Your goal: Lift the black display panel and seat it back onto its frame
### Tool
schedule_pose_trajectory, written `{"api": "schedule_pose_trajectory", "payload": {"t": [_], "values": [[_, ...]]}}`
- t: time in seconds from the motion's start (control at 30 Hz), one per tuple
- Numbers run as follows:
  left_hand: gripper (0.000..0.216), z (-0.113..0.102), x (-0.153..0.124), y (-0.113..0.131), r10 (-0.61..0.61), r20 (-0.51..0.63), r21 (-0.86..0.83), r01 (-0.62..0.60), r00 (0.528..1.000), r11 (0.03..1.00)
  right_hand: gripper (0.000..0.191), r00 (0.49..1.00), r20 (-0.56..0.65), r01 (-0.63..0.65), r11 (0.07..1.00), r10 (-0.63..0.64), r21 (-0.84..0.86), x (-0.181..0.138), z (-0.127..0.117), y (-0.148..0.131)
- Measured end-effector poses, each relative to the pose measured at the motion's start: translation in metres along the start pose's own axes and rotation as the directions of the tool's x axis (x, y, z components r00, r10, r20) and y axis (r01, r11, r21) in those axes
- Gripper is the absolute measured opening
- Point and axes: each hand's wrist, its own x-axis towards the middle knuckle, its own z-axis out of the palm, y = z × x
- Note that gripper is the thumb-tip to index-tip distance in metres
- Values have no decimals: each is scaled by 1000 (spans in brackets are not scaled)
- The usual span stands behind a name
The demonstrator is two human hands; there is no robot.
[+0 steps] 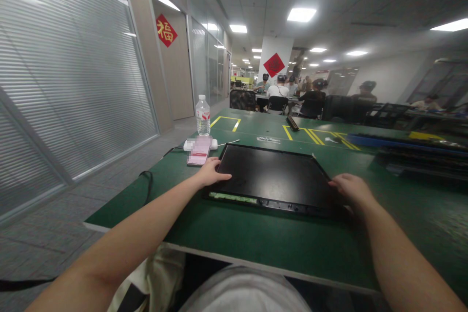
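Observation:
A black flat display panel (272,173) lies in front of me on the green table (263,243). Along its near edge runs a dark strip with a green circuit board (233,198) at the left part. My left hand (212,174) grips the panel's left edge, thumb lying over the top face. At the right edge, my right hand (351,189) pinches the rim between thumb and fingers; some of those fingers are hidden. Whether the panel is slightly raised on the right, I cannot tell.
A water bottle (203,116) and a pink-screened phone (198,151) stand left of the panel beside a white power strip (214,144). Yellow tape (316,136) marks the far table. Dark frames with a blue bar (380,140) lie right. Several people sit beyond.

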Motion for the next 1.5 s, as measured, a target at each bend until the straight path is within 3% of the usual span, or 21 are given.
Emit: {"api": "schedule_pose_trajectory", "payload": {"t": [0.5,1.17,1.37,1.5], "values": [[76,2,3,-4,38,-9,14,-38,999,999,23,999,-10,48,984,-50,-174,-2,-4,-7],[77,2,-2,1,74,41,52,-76,996,996,17,993,-39,105,971,-116,-216,0,-2,-4],[74,-7,-6,7,198,70,163,-207,978,965,19,985,-82,130,964,-152,-234,-8,0,-12],[60,-17,-7,8,390,151,121,-408,909,905,24,956,-59,272,942,-288,-194,-10,4,-15]]}}
